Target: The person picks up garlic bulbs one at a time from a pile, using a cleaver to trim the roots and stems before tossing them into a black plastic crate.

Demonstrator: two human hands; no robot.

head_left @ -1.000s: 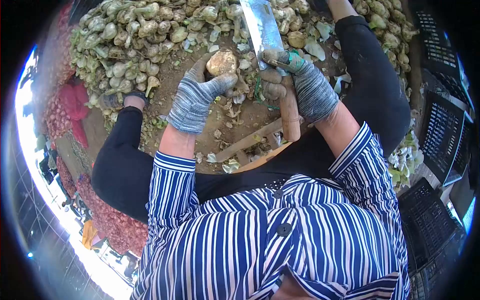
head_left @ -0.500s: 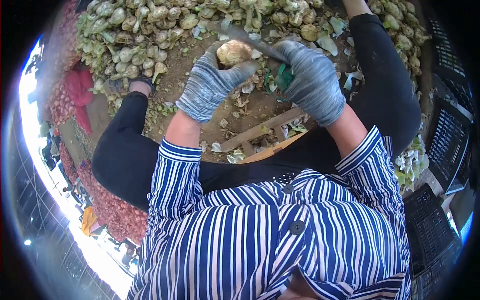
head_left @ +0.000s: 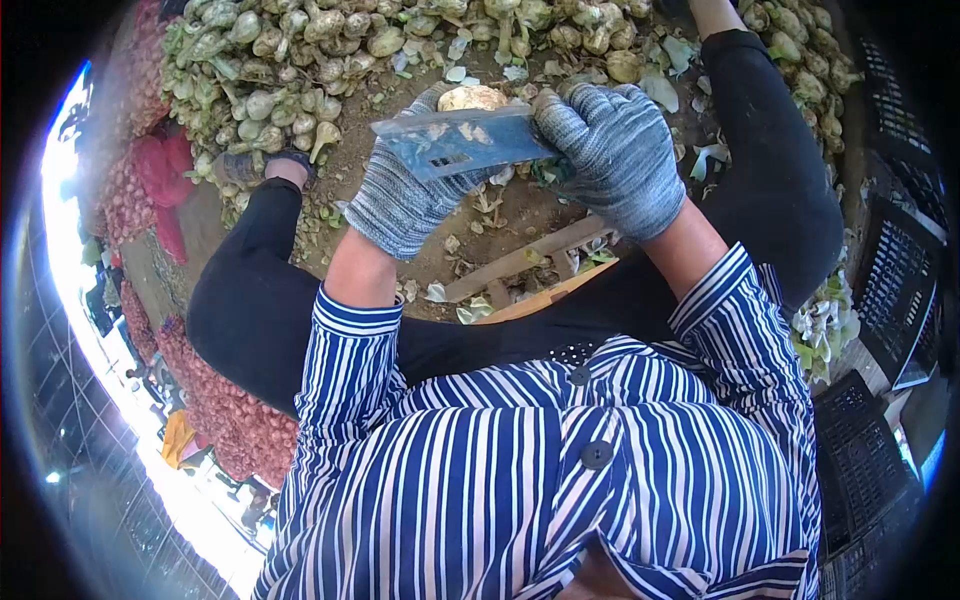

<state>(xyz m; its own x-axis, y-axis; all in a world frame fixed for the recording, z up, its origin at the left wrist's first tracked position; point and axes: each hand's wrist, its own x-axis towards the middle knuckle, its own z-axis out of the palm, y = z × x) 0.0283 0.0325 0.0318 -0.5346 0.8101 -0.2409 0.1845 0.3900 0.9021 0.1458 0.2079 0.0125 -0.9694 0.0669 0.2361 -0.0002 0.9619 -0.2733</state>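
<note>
A round pale-brown onion sits in my gloved left hand, fingers curled around it, partly behind a broad blade. My right hand, in a grey knitted glove, is closed on the cleaver at its right end. The cleaver's wide bluish blade has small slots and points left, crossing in front of the onion and the left hand's fingers. Whether the edge touches the onion cannot be told. Something green shows under the right hand.
A large heap of onions with stems lies on the ground ahead, and more at the right. Skins litter the soil. A wooden bar lies between my legs. Black crates stand at the right; red net sacks are at the left.
The blade has turned from edge-on to broad side facing me and moved left and down across the onion. Both hands have shifted slightly.
</note>
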